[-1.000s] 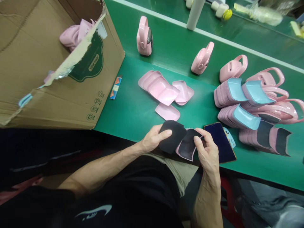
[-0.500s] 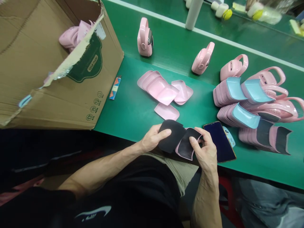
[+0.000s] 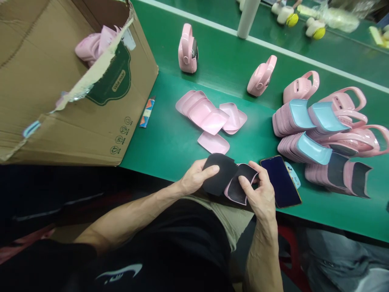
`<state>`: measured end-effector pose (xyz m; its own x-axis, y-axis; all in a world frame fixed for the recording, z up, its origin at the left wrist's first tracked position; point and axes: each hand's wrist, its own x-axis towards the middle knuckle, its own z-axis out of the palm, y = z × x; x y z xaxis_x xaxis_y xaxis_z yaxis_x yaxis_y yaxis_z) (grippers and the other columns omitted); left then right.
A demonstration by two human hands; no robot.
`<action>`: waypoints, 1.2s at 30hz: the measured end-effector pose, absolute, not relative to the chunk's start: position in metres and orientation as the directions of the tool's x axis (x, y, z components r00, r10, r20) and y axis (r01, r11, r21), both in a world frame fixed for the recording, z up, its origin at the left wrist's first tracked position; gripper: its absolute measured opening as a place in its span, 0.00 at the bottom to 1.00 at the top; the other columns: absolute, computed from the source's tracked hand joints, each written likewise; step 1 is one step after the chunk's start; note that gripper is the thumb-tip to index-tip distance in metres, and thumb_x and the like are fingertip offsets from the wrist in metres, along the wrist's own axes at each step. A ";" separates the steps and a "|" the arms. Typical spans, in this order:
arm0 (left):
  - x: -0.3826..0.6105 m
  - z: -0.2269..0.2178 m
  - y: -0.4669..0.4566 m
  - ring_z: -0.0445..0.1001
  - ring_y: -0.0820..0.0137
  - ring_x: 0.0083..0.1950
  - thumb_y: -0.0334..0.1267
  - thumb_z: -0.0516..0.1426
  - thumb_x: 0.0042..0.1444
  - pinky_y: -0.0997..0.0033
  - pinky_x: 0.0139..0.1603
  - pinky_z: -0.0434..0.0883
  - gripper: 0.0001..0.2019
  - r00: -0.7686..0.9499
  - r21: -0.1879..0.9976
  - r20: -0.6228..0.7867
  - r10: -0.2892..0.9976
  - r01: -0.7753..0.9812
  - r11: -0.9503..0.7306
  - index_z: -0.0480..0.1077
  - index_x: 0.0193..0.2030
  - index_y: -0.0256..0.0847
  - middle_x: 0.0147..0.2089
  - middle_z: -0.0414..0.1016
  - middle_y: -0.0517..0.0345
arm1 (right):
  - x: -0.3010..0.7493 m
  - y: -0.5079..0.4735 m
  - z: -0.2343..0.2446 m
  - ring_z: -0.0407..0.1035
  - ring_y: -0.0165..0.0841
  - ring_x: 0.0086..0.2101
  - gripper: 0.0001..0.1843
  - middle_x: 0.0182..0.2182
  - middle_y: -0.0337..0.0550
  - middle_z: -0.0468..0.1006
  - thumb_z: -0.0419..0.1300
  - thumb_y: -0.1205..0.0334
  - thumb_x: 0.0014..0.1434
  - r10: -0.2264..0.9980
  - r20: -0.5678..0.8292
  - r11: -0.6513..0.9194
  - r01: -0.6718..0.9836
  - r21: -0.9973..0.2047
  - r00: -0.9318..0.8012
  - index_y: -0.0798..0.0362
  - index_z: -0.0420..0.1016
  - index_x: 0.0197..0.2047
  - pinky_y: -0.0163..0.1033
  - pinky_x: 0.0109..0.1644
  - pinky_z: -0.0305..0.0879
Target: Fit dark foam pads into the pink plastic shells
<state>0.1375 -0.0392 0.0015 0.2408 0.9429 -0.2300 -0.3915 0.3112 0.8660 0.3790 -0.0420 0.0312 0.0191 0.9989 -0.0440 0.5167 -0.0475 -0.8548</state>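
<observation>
My left hand (image 3: 194,178) grips a stack of black foam pads (image 3: 219,173) at the near edge of the green table, thumb lying across the top pad. My right hand (image 3: 261,194) holds a pink plastic cover (image 3: 237,188) with a black pad set in its hollow, and the thumb presses on that pad. Both hands sit close together just over the table's front edge, above my lap.
A dark phone (image 3: 281,181) lies right of my right hand. Loose pink covers (image 3: 209,115) lie ahead. Stacks of pink covers, some with blue film (image 3: 299,121), and pink handled housings (image 3: 340,101) fill the right. A torn cardboard box (image 3: 69,81) stands left. Behind runs a conveyor belt (image 3: 225,52).
My right thumb has slid left across the black pad in the pink cover. On the far belt, white and yellow items have shifted. My left hand has stayed in place.
</observation>
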 end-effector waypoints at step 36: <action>0.134 0.007 -0.040 0.80 0.62 0.45 0.60 0.66 0.65 0.67 0.46 0.76 0.29 0.284 0.898 -0.217 0.934 -0.316 0.305 0.80 0.55 0.32 0.46 0.84 0.47 | 0.327 0.087 0.083 0.71 0.37 0.36 0.25 0.38 0.45 0.79 0.50 0.49 0.78 0.758 -0.329 0.409 0.803 -0.433 -0.563 0.51 0.80 0.36 0.42 0.44 0.60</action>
